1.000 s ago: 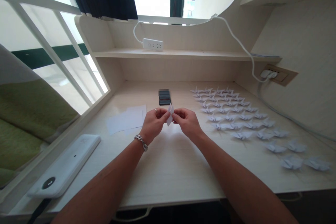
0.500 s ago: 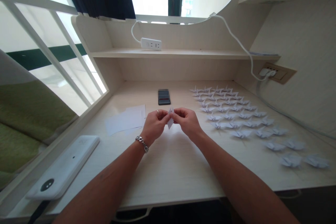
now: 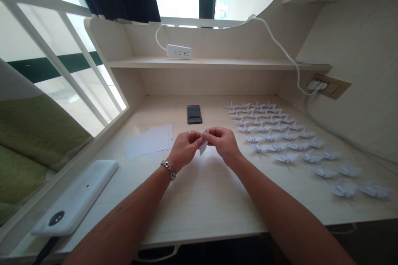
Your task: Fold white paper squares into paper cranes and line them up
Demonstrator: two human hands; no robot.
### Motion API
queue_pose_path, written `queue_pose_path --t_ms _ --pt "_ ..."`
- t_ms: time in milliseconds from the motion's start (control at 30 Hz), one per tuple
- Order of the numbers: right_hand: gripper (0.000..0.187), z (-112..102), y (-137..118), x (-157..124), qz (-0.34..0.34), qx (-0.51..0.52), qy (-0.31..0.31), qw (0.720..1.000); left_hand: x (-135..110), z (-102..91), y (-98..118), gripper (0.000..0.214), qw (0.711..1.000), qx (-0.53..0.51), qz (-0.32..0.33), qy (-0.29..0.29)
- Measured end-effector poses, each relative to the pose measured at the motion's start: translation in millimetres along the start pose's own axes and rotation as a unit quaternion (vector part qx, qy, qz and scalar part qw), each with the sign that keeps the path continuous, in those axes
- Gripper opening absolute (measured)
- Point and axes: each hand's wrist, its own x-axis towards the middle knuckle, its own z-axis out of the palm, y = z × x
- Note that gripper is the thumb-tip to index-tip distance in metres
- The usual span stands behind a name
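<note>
Between my two hands is a small folded piece of white paper (image 3: 203,148), held above the desk with its pointed lower end hanging down. My left hand (image 3: 184,148) pinches it from the left, thumb against fingers; a ring and a chain bracelet show on that side. From the right, my right hand (image 3: 224,143) pinches its upper part. The fingertips of both hands nearly meet and hide much of the folds. To the right stand rows of white paper cranes (image 3: 276,148). Flat white paper sheets (image 3: 147,144) lie on the left.
A dark phone (image 3: 194,115) lies behind my hands. At the left edge rests a long white device (image 3: 76,198) with a black cable. A power strip (image 3: 178,51) sits on the shelf (image 3: 214,63); a white cable runs to the wall socket (image 3: 331,86).
The folded paper has shifted slightly to the right and tilted, its lower tip now pointing down-left. My left hand has moved slightly right with it, and both hands keep their pinch.
</note>
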Motion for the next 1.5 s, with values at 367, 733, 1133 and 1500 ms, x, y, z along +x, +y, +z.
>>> queue_pose_path --t_ms 367,733,1133,1500 --pt "0.034 -1.5 -2.2 2.0 0.018 0.016 0.031 0.999 -1.4 1.9 0.8 0.02 0.999 0.02 -0.019 -0.026" --pt "0.045 -1.4 -2.1 1.1 0.041 -0.005 -0.013 0.999 0.3 0.4 0.2 0.025 0.998 -0.048 -0.036 0.036" --pt "0.031 -1.3 8.3 1.6 -0.019 -0.107 -0.05 0.993 2.1 -1.0 -2.3 0.032 0.991 -0.092 -0.06 0.079" --pt "0.024 -1.1 11.8 0.3 -0.042 -0.187 -0.071 0.979 3.2 -3.4 -2.7 0.031 0.99 -0.086 -0.05 0.097"
